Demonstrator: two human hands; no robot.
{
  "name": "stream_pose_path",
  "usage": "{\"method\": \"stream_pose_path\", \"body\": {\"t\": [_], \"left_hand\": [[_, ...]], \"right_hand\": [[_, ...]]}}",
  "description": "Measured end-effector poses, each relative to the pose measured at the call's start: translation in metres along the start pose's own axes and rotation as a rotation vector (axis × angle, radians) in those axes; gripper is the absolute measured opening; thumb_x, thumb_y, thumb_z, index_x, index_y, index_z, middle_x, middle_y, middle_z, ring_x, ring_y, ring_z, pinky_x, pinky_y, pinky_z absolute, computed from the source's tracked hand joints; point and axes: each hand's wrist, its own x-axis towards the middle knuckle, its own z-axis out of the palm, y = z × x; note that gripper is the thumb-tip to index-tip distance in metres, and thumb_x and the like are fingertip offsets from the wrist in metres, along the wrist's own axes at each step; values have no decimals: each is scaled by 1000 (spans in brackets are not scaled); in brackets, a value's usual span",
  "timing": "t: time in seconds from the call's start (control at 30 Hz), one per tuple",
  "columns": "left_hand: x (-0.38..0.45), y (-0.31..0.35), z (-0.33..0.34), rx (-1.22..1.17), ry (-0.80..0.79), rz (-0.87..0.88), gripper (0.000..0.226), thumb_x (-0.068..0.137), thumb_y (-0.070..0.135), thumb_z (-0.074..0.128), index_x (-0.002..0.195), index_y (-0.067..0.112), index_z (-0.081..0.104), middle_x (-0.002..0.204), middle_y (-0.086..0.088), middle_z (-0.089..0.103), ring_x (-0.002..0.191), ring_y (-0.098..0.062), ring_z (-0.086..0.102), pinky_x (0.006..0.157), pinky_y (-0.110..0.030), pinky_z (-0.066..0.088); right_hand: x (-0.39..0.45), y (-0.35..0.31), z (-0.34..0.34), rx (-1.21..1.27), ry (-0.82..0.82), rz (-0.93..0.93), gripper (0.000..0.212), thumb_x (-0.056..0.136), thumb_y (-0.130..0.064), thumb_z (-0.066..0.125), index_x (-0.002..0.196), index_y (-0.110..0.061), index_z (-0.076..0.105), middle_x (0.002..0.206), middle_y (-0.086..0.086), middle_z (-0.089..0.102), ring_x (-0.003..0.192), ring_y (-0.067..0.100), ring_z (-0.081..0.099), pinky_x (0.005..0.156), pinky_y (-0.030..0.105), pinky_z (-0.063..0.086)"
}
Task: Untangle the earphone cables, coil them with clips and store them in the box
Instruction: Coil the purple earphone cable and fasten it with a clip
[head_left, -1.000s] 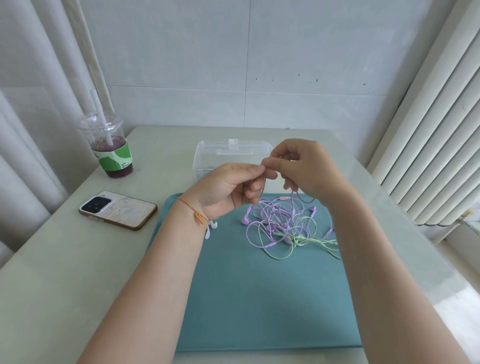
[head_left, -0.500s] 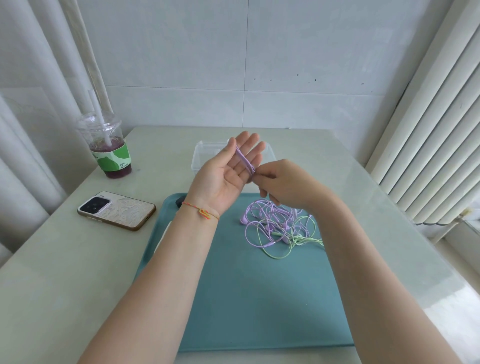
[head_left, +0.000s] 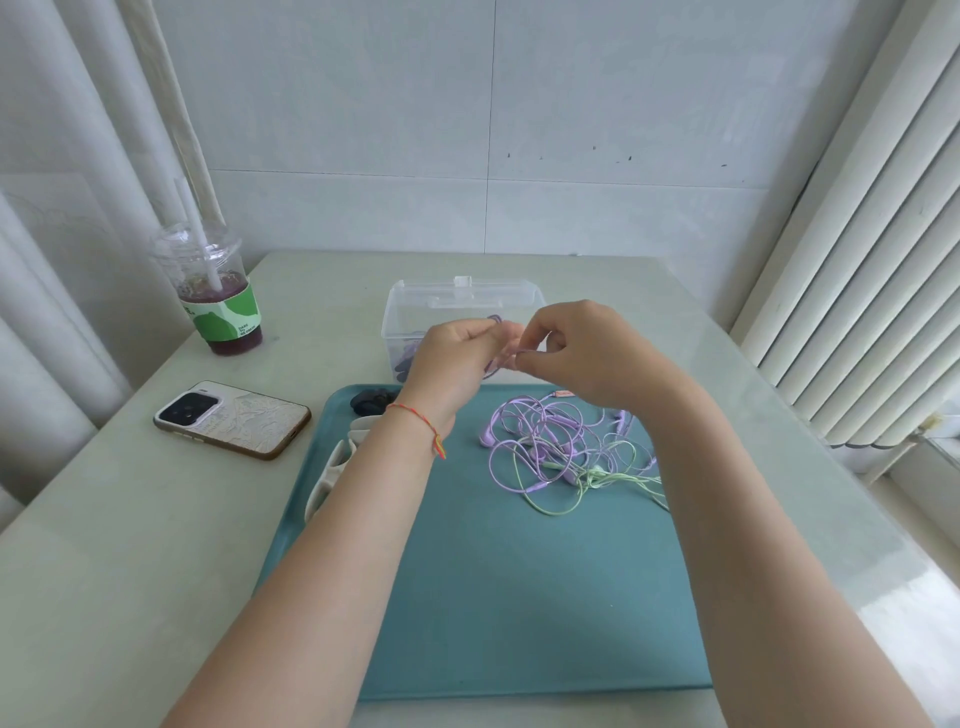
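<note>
My left hand (head_left: 457, 358), flat-palmed a moment ago, now curls around the purple cable (head_left: 540, 431), while my right hand (head_left: 576, 348) pinches the strand, seemingly winding a coil. The tangle lies on the mat (head_left: 493, 597); the box (head_left: 462, 306) waits behind.

Bright, soft daylight from the blinds (head_left: 852, 291) on the right, glare washing out the desk (head_left: 883, 613) along its right edge, faint shadows, wide-angle bending at the frame edges, slight softness throughout
</note>
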Motion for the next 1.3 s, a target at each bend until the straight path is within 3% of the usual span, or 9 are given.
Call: {"method": "stream_pose_path", "body": {"t": [0.1, 0.33, 0.5, 0.6, 0.7, 0.87, 1.1, 1.2, 1.3], "left_hand": [[-2, 2, -1, 69, -117, -34, 27, 98, 17, 54, 77, 10, 67, 59, 0, 64, 55, -13, 58, 64, -16, 48], [-4, 2, -1, 168, -231, -119, 33, 102, 16, 43, 84, 8, 69, 62, -3, 61, 49, -9, 51, 51, -12, 43], [-3, 1, -2, 251, -293, -135, 36, 102, 20, 42, 81, 12, 70, 63, -4, 57, 58, -16, 49, 57, -19, 43], [-4, 4, -4, 240, -369, -151, 39, 103, 24, 42, 80, 11, 71, 62, -3, 54, 54, -16, 45, 65, -27, 43], [-7, 8, -5, 54, -451, -201, 37, 102, 23, 40, 84, 5, 67, 56, 1, 49, 49, -14, 39, 60, -25, 45], [-8, 13, -7, -285, -551, -254, 35, 101, 24, 39, 81, 9, 64, 58, 1, 41, 53, -14, 35, 60, -25, 42], [-8, 16, -3, -696, -538, -271, 33, 93, 24, 47, 75, 12, 72, 62, 2, 51, 52, -11, 46, 57, -22, 45], [-7, 20, -4, -920, -427, -263, 31, 90, 21, 50, 78, 8, 76, 80, -5, 71, 71, -18, 69, 60, -23, 54], [-7, 22, -6, -1039, -331, -201, 33, 97, 18, 47, 88, 1, 74, 106, -15, 72, 99, -31, 70, 83, -32, 58]], "right_hand": [[0, 2, -5, 1, 13, 3, 12, 88, -31, 65, 81, -21, 64, 58, -7, 44, 51, 8, 39, 51, 25, 29], [1, 8, -7, -61, -3, 13, 4, 91, -21, 56, 88, -24, 58, 74, -10, 51, 67, 2, 46, 56, 21, 34], [0, 13, -11, -123, -98, 30, 6, 93, -22, 56, 88, -22, 60, 77, -13, 51, 69, 1, 46, 63, 27, 35], [-2, 14, -16, -60, -174, 49, 12, 93, -23, 56, 84, -22, 63, 78, -8, 60, 71, 11, 60, 68, 29, 44], [-3, 15, -18, 100, -154, 42, 15, 94, -18, 53, 83, -18, 63, 76, 0, 67, 67, 13, 65, 69, 30, 48], [0, 16, -12, 375, -37, 56, 21, 96, -26, 55, 82, -11, 59, 57, -3, 54, 52, 16, 55, 55, 28, 45], [5, 6, 2, 628, 53, 80, 22, 99, -23, 51, 79, -15, 54, 48, -8, 42, 38, 9, 32, 40, 19, 26], [6, 2, 9, 572, 55, 66, 23, 97, -13, 45, 76, -13, 55, 52, -1, 44, 41, 10, 34, 41, 20, 28], [5, -2, 13, 530, 18, 101, 25, 95, -11, 44, 73, -10, 55, 55, 0, 51, 40, 9, 37, 42, 21, 32]]}}
